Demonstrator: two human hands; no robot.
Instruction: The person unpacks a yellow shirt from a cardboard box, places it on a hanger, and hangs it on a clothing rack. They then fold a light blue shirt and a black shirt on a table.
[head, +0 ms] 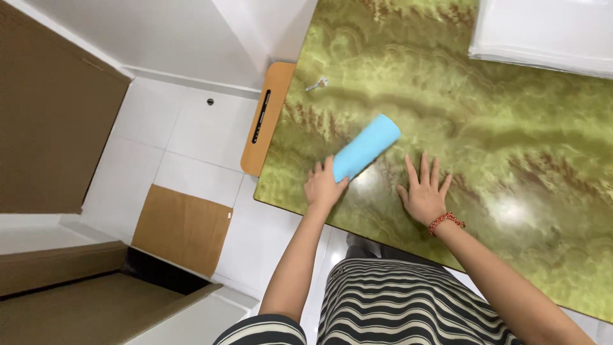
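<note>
While both hands rest on the glossy green marbled tabletop (511, 147), the scene is set out thus:
Left hand (324, 185): laid on the near end of the light blue cylindrical roll (366, 147), fingers together and curled over it.
Roll: lying flat, stretched toward 1 o'clock from that hand.
Right hand (423, 195): pressed flat at 3 o'clock of the roll's near end, fingers spread, nothing held; a red beaded bracelet (446, 221) is worn.
Small silver key (317, 84): at 11 o'clock of the roll, well apart.
Folded white cloth (543, 32): at 1 o'clock, far corner.
</note>
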